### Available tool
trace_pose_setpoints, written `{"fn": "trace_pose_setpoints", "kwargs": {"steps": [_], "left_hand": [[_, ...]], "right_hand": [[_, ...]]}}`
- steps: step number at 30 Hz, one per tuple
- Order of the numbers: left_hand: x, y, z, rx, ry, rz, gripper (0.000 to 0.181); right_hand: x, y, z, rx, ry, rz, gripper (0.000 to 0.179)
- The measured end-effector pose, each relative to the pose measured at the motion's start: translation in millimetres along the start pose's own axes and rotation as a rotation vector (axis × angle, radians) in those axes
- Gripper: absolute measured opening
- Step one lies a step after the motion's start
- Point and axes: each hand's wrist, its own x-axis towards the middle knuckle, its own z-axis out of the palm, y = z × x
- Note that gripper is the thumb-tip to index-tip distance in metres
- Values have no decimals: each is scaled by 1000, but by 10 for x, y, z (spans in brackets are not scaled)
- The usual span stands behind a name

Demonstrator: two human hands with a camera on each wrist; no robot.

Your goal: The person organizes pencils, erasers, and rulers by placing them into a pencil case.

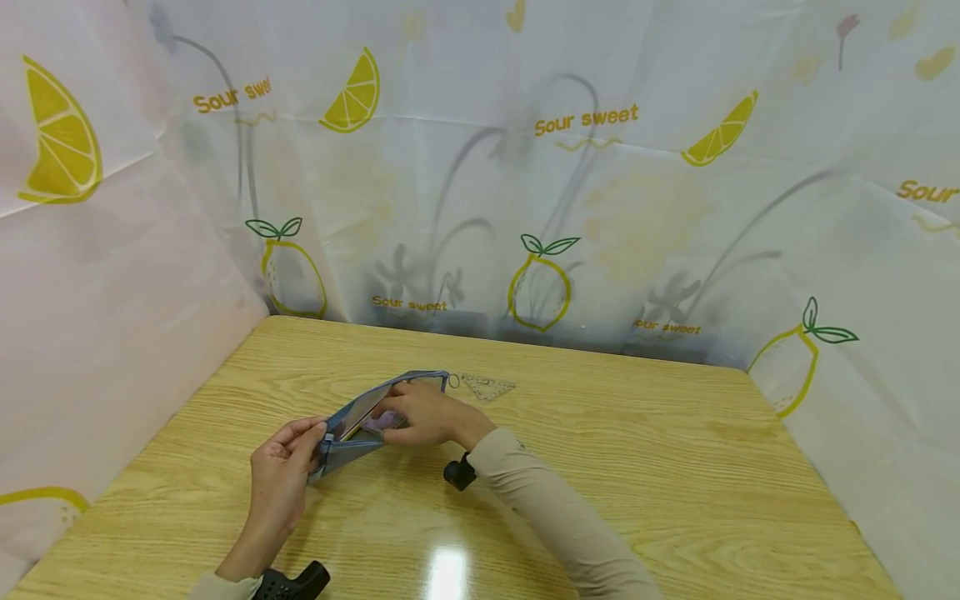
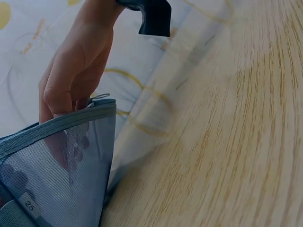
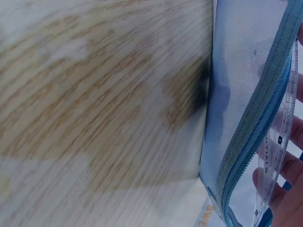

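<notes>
A blue mesh zip pouch (image 1: 352,452) stands on the table with its zip side open upward. My left hand (image 1: 281,467) pinches the pouch's left end, by the zip pull. Over the opening, my right hand (image 1: 427,412) has its fingers inside the pouch and its thumb near the front rim. A clear ruler (image 3: 277,151) shows in the opening in the right wrist view, in front of the right fingers (image 3: 291,168); whether they grip it is hidden. Inside lie a purple item (image 1: 384,421) and a thin yellowish stick (image 1: 351,431).
A clear triangular set square (image 1: 487,387) lies on the table just right of the pouch, beside its end loop (image 1: 453,381). The wooden table (image 1: 637,450) reaches to a lemon-printed sheet (image 1: 450,192) at the back and sides.
</notes>
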Motion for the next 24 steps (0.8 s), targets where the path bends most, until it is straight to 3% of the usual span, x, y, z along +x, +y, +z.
{"fn": "trace_pose_setpoints", "kwargs": {"steps": [24], "left_hand": [[4,17,3,-7,34,-17,12]], "right_hand": [[-2,4,31,32,0,-25,37]]}}
